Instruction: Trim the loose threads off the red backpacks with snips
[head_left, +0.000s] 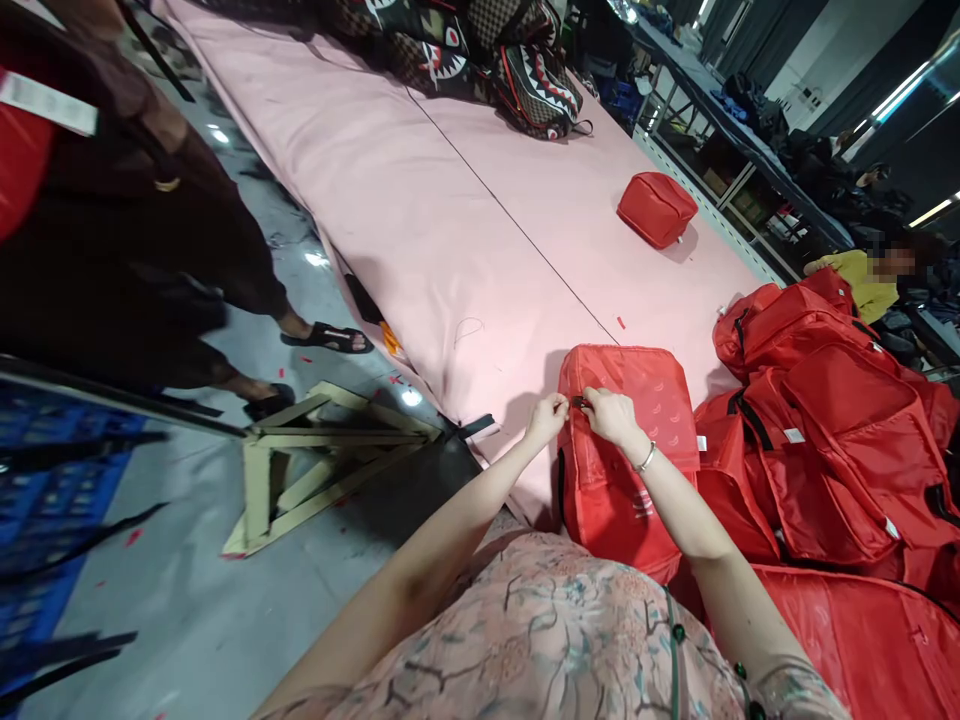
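Fingers [595, 398] on red bag [611, 490], lengthwise outward

Forward of the left hand [550, 415], the counter [450, 230] offers passage. Red bags [840, 430] (a wide heap) block the right hand's [609, 412] right.

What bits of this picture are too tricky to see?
In the head view:
- What the dark piece in the right hand is: too small, partly covered by fingers.
- Whether the left hand pinches anything: its own fingers hide that.
- The red bag's near end: partly behind the wearer's top.
- All of the dark bags: the top edge cuts them off.
- The blue thing: blurred, cut by the left edge.
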